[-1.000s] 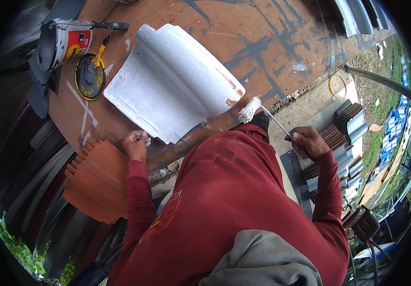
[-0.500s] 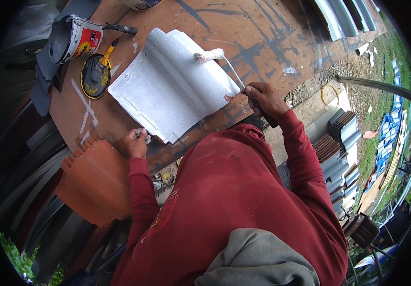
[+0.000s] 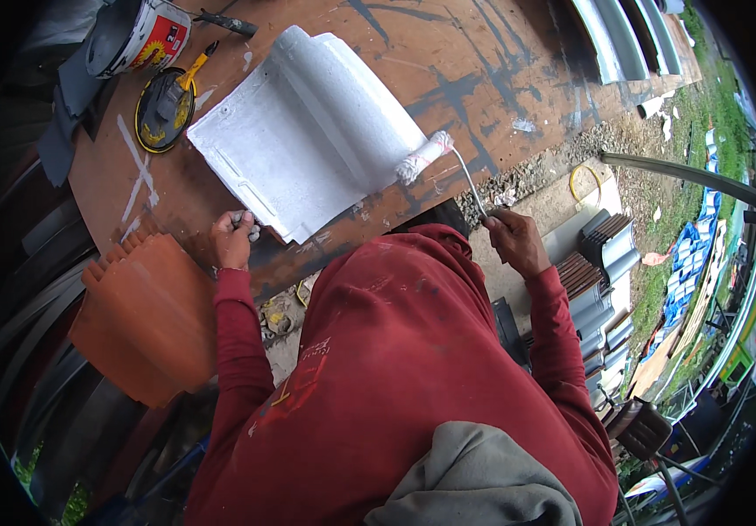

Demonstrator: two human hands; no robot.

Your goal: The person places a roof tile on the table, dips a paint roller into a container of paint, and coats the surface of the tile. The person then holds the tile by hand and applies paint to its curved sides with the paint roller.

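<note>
A white-coated wavy roof tile (image 3: 308, 131) lies on a brown, paint-marked board table (image 3: 448, 44). My right hand (image 3: 520, 242) is closed round the handle of a small paint roller (image 3: 425, 157), beyond the tile's right edge. The roller's white sleeve rests at the tile's right lower edge, its thin wire frame bending back to my hand. At the tile's near left corner, my left hand (image 3: 234, 239) is curled with paint-smeared fingertips against the edge; the exact grip is partly hidden.
Left of the tile are a grey-smeared paint bucket (image 3: 145, 39) and a round lid (image 3: 154, 123) with a yellow-handled brush (image 3: 192, 74). Orange tiles (image 3: 150, 320) stand by my left forearm. Silvery tiles (image 3: 610, 39) lie far right; stacked grey tiles (image 3: 601, 307) stand on the ground.
The roller has moved from the tile's upper ridge down to its right lower edge, my right hand drawing back toward me. My left hand stays at the tile's corner. The whole view has shifted slightly.
</note>
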